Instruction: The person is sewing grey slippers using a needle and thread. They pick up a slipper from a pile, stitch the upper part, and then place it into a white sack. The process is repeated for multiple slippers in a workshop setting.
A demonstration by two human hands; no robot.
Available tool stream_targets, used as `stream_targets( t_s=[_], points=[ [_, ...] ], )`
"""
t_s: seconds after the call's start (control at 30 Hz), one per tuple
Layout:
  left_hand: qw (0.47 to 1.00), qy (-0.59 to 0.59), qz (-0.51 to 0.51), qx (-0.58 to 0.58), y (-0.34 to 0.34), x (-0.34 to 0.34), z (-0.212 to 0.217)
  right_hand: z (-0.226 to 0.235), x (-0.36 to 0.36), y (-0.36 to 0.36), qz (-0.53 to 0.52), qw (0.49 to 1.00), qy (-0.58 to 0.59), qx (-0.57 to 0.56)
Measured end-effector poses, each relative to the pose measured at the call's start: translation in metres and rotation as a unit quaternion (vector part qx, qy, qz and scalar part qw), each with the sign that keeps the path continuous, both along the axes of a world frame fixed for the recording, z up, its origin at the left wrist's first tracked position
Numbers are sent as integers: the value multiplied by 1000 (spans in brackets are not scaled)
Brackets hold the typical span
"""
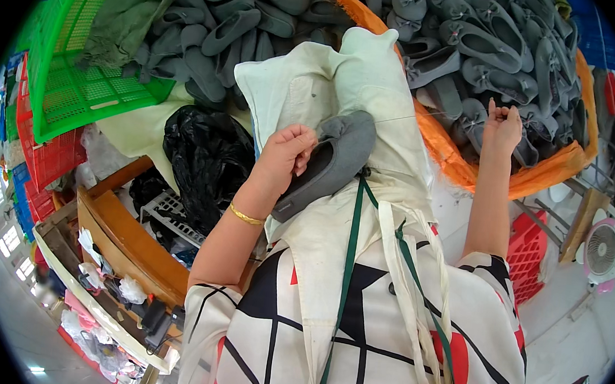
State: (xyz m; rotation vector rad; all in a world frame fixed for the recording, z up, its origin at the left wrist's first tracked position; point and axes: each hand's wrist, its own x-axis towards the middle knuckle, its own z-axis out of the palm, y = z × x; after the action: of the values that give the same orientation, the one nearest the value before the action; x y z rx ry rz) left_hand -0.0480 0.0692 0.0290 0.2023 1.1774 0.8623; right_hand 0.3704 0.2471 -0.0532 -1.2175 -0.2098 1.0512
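A grey fabric slip-on shoe [347, 152] with a bow at its front lies tilted across my lap, on the pale apron cloth [382, 75]. My left hand [290, 153] is closed on the shoe's edge, its fingers curled at the opening. Out to the right, my right hand [502, 129] is raised over the heaped shoes, thumb and fingers pinched together. A thin thread [409, 118] stretches from the bow end of the shoe toward that hand. Whether a needle is in the pinch is too small to make out.
An orange-rimmed sack [461, 168] full of grey shoes stands at the right. More grey shoes [233, 31] are piled ahead, beside a green plastic crate [56, 78]. A black plastic bag [205, 159], a wooden drawer [130, 239] and a small fan [604, 248] are nearby.
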Motion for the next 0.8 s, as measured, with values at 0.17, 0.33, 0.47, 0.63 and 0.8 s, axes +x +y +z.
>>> stream_targets(
  t_s=[0.17, 0.33, 0.47, 0.63, 0.8],
  points=[
    [999, -45, 11, -5, -4, -2, -4, -6, 13, 1, -10, 1000, -16, -3],
    [996, 83, -25, -34, 2, 9, 5, -15, 26, 3, -27, 999, -20, -9],
    [857, 469, -179, 119, 3, 23, 8, -10, 25, 3, -26, 999, -19, -10],
    [775, 501, -56, 381, 9, 31, -17, 0, 21, 5, -3, 1000, -23, 13],
    [879, 422, -109, 192, 7, 37, -9, 6, 27, 5, 19, 999, -32, 27]
  ],
)
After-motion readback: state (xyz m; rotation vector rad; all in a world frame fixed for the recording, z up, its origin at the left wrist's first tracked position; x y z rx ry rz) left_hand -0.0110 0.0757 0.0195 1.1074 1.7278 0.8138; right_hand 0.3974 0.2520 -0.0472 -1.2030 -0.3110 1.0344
